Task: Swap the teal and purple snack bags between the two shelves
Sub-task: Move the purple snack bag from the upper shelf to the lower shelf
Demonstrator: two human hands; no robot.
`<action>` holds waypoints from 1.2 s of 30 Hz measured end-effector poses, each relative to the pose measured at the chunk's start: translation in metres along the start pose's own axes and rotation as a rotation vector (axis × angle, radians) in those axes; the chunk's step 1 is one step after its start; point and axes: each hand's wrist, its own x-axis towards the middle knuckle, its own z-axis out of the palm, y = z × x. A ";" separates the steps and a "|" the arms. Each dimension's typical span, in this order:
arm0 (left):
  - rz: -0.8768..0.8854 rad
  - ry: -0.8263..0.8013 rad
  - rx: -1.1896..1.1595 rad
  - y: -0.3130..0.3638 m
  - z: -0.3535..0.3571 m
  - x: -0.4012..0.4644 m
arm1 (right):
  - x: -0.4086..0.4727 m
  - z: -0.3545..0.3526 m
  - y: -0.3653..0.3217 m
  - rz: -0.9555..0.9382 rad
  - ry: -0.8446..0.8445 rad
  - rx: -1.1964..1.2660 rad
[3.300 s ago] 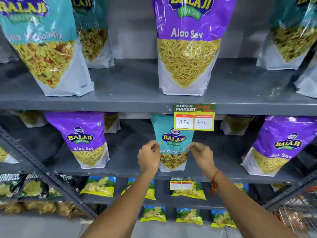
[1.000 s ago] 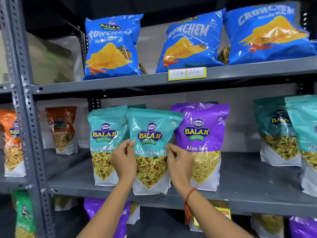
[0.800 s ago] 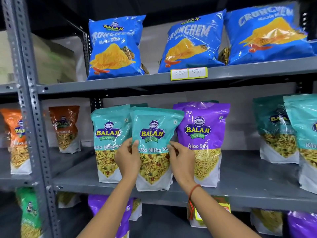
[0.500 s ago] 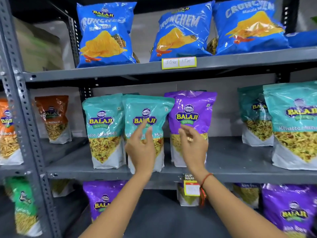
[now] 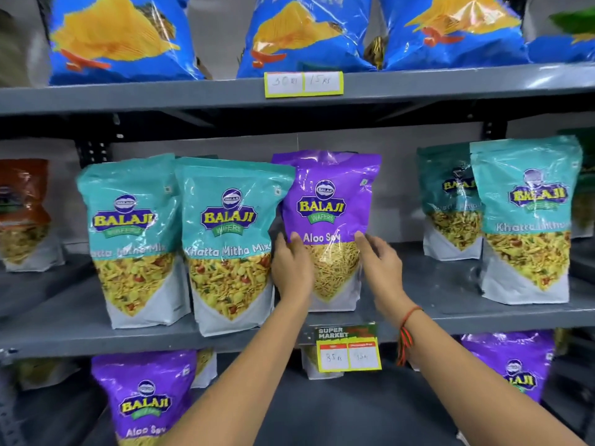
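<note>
A purple Aloo Sev bag stands upright on the middle shelf. My left hand holds its left edge, thumb on the front. On the bag's right edge is my right hand, slightly blurred. Just left of the purple bag stand two teal Khatta Mitha Mix bags, side by side and touching. Two more teal bags stand at the right of this shelf. On the lower shelf are purple bags at the left and at the right.
Blue chip bags fill the top shelf. An orange bag stands at the far left of the middle shelf. A yellow price tag hangs from the middle shelf's front edge, just below my hands.
I set the teal bag from the lower shelf beside the other teal bag and let go. Both hands then moved right onto the purple bag. The view moved closer.
</note>
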 end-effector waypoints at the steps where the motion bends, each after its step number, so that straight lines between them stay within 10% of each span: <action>1: 0.013 0.025 -0.036 -0.002 0.003 0.004 | 0.002 0.000 0.000 -0.035 0.011 -0.011; 10: 0.079 0.181 -0.160 -0.007 0.023 -0.006 | 0.002 -0.011 -0.003 -0.309 0.150 -0.132; 26: 0.315 -0.075 -0.281 0.018 -0.031 -0.138 | -0.114 -0.104 -0.033 -0.373 0.269 0.026; 36: 0.106 -0.113 -0.162 -0.103 -0.131 -0.210 | -0.228 -0.099 0.055 -0.154 -0.120 0.028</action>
